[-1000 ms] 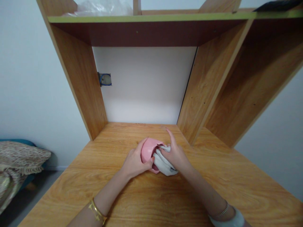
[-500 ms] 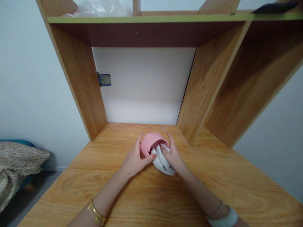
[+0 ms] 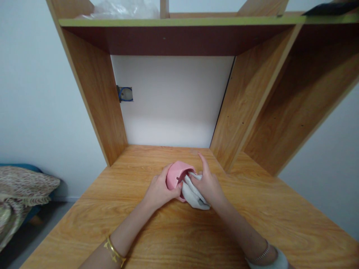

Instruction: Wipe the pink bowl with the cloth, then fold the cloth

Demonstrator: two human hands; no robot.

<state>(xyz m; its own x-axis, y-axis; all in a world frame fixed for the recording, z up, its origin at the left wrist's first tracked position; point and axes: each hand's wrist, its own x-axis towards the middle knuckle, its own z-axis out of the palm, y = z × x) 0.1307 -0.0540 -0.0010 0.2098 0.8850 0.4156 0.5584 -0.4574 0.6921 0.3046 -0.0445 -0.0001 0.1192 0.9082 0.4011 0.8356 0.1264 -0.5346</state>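
Note:
My left hand [image 3: 161,188] is wrapped round the left side of a pink faceted cup-like container [image 3: 174,175], its thumb at the rim. The container lies tipped over the wooden desk, its mouth facing right and toward me. A white cloth [image 3: 193,196] is partly inside the mouth and hangs out of it, folded. My right hand [image 3: 209,185] pinches the cloth at the mouth, with the index finger stretched upward. How far the cloth reaches inside is hidden.
The wooden desk [image 3: 134,231] runs under a hutch with side panels and a shelf [image 3: 168,22]. Clear plastic wrap [image 3: 126,9] and a dark item [image 3: 331,8] lie on that shelf. An uncovered socket box [image 3: 125,94] sits in the back wall. A patterned blanket [image 3: 25,185] is at the left.
My right index finger has lifted off the container and points up. The container has turned slightly, and the cloth has shifted a little to the right.

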